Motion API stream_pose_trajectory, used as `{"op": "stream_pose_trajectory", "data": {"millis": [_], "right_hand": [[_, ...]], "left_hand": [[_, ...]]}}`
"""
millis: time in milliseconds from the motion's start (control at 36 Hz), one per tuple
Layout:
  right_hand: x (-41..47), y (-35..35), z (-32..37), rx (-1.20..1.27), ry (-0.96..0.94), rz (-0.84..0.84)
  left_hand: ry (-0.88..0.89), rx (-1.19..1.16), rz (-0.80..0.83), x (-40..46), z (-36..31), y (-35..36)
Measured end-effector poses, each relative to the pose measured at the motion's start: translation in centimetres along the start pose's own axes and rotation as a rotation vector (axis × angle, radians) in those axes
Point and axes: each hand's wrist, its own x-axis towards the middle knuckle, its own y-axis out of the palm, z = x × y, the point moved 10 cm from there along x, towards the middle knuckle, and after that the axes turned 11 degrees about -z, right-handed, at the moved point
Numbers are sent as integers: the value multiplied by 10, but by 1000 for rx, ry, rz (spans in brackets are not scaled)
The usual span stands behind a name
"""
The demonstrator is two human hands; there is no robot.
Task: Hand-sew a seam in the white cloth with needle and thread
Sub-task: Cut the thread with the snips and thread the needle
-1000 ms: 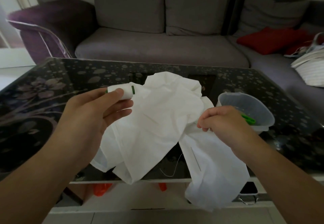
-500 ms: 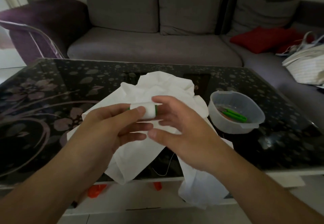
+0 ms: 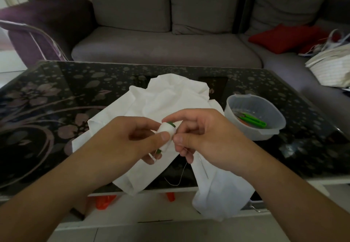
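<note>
The white cloth (image 3: 170,94) lies crumpled on the dark glass table (image 3: 56,109), one end hanging over the near edge. Above it my left hand (image 3: 121,143) grips a white thread spool (image 3: 166,130) with green ends, thumb on top. My right hand (image 3: 212,139) pinches the spool's upper end between forefinger and thumb, its other fingers curled. A loose strand of thread (image 3: 180,177) hangs below those curled fingers and loops onto the table. A thin needle-like line (image 3: 203,167) shows on the cloth under my right hand; I cannot tell if it is the needle.
A clear plastic bowl (image 3: 276,128) holding green thread snips (image 3: 253,121) stands on the table to the right of my hands. Beyond the table is a grey sofa (image 3: 162,50) with a red cushion (image 3: 284,37) and a striped bag (image 3: 333,67).
My right hand let go of the cloth and moved left to the spool. My left hand brought the spool in from the left and tilted it upright.
</note>
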Motion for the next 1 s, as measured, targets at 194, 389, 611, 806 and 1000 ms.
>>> {"op": "stream_pose_trajectory", "data": {"millis": [194, 389, 611, 806, 1000], "right_hand": [[0, -11, -4, -106, -24, -56], [1, -14, -3, -143, -33, -85], [2, 0, -11, -233, 24, -39], [21, -73, -31, -531, 53, -393], [39, -192, -88, -944, 322, -576]], "left_hand": [[-203, -371, -71, 5, 18, -4], [-301, -510, -102, 8, 25, -2], [-374, -442, -126, 5, 42, -9], [-301, -428, -139, 3, 35, -8], [-265, -496, -141, 12, 27, 4]]}}
